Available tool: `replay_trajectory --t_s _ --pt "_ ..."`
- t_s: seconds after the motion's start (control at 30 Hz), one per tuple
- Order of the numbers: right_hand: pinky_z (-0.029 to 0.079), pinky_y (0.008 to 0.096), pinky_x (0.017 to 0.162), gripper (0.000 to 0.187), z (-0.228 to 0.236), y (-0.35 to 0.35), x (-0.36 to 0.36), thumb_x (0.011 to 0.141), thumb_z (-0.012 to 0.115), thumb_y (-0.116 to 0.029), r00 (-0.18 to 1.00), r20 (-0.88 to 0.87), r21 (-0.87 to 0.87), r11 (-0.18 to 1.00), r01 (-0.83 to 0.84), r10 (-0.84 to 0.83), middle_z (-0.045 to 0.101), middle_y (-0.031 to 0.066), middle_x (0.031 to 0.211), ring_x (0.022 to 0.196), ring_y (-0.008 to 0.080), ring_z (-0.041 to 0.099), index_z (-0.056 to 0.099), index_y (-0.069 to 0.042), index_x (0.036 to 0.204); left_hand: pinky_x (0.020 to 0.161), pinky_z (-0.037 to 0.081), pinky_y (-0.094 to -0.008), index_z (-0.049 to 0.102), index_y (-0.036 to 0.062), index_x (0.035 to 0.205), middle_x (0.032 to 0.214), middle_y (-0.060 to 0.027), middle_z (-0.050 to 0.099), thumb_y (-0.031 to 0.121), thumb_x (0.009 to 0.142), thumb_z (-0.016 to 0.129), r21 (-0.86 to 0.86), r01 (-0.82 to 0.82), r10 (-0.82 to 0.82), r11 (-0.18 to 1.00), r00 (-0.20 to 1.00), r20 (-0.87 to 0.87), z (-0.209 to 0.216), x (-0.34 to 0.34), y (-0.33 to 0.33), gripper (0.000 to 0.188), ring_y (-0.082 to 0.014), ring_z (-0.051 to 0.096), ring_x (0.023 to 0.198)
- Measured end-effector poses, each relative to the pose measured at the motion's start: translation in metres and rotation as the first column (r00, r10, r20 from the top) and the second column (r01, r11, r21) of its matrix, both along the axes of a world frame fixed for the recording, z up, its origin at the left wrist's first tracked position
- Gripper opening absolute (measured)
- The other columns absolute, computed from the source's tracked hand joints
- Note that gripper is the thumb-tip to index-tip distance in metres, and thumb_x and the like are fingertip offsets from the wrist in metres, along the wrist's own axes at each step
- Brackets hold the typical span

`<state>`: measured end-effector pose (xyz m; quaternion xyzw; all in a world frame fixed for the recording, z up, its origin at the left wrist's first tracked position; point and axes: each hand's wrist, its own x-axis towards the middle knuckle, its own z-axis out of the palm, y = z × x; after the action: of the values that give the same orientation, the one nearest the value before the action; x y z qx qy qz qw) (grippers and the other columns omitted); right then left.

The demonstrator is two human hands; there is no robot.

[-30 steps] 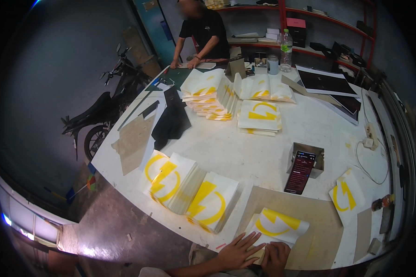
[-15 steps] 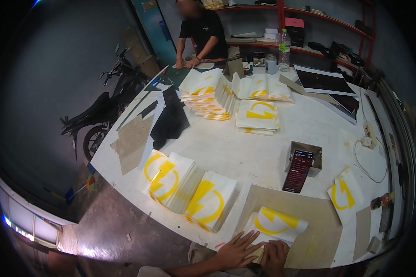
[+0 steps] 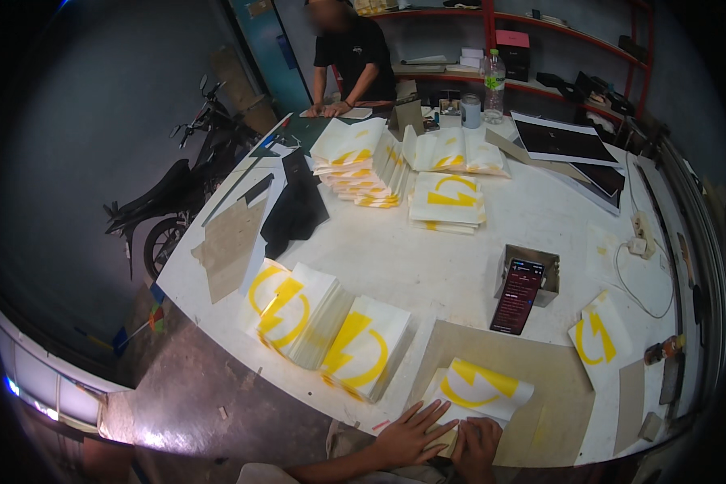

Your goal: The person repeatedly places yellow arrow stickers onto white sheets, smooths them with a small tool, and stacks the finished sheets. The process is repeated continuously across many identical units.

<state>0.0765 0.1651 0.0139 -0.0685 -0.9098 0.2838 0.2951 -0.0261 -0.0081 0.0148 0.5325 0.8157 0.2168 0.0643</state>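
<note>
A folded white paper piece with a yellow ring-and-bolt print lies on a beige board at the table's near edge. My left hand rests flat on the near left part of the paper, fingers spread. Close beside it, my right hand has its fingers bent and pressed together at the paper's near edge. What lies under those fingers is mostly hidden. The far right end of the paper curls up slightly off the board.
Two stacks of printed paper pieces stand to the left, taller piles further back. A phone leans on a metal box. One loose printed piece lies right. Across the table a person works on a green mat.
Both hands stay at the paper in almost the same pose. The whole view has shifted very slightly.
</note>
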Motion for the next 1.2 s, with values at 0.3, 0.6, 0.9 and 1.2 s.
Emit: replay_trajectory --t_s 0.3,0.6,0.9,1.2 --pt "0.047 0.0480 0.093 0.016 0.000 0.000 0.000 0.091 0.071 0.000 1.000 -0.002 0.006 1.000 0.002 -0.002 0.068 0.0165 0.108 0.102 0.0350 0.065 0.071 0.000 0.107 0.125 0.026 -0.0505 0.046 0.0168 0.159 0.166 -0.0206 0.038 0.046 0.103 0.058 0.005 -0.003 0.003 1.000 1.000 0.008 -0.001 0.000 0.000 0.064 -0.0332 0.036 0.154" --pt "0.051 0.0526 0.092 0.015 0.015 -0.014 0.028 0.094 0.070 -0.002 0.999 -0.023 -0.004 0.999 0.032 -0.032 0.067 0.0208 0.109 0.103 0.0398 0.064 0.069 0.002 0.109 0.124 0.029 -0.0509 0.047 0.0195 0.158 0.165 -0.0189 0.039 0.048 0.102 0.058 -0.042 -0.008 0.008 0.999 1.000 -0.015 0.006 0.001 -0.003 0.063 -0.0330 0.039 0.152" --pt "0.029 0.0709 0.117 0.068 -0.076 -0.046 0.197 0.103 0.058 -0.037 0.778 0.581 0.137 0.971 0.196 -0.240 0.030 0.0323 0.165 0.147 0.0550 0.036 0.041 -0.003 0.160 0.124 0.030 -0.0514 0.049 0.0172 0.156 0.165 -0.0212 0.038 0.046 0.103 0.058 0.004 0.005 -0.005 1.000 1.000 0.000 0.006 0.000 0.000 0.061 -0.0354 0.039 0.152" --pt "0.019 0.0712 0.120 0.076 -0.069 -0.045 0.176 0.100 0.064 -0.037 0.787 0.552 0.192 0.960 0.203 -0.277 0.025 0.0255 0.170 0.154 0.0503 0.027 0.035 -0.006 0.163 0.124 0.029 -0.0527 0.049 0.0168 0.156 0.165 -0.0217 0.038 0.045 0.103 0.058 0.068 -0.014 0.017 0.998 0.999 -0.034 -0.002 0.000 -0.002 0.061 -0.0359 0.037 0.153"
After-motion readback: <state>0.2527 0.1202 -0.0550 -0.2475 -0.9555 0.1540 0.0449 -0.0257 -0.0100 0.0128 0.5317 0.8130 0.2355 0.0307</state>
